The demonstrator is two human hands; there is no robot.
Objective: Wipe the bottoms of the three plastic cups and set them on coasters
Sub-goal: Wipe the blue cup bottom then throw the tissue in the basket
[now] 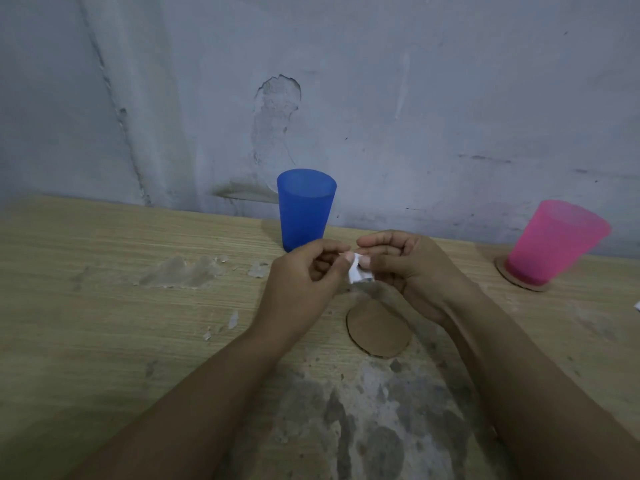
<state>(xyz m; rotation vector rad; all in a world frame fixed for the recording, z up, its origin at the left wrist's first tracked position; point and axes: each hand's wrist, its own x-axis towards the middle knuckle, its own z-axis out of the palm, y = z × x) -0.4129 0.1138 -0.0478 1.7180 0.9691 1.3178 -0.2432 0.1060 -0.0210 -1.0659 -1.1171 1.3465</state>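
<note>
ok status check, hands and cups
Left hand and right hand pinch a white tissue scrap. Pink cup on coaster; blue cup on bare table. Spare coaster unobstructed.

blue cup point(306, 209): base hidden by hands | white scrap point(637, 305): cut off at right edge

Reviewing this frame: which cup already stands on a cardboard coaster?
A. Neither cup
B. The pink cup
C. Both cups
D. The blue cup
B. The pink cup at the right stands on a round cardboard coaster, while the blue cup by the wall stands on the bare table; a second coaster lies unused below the hands.
</note>
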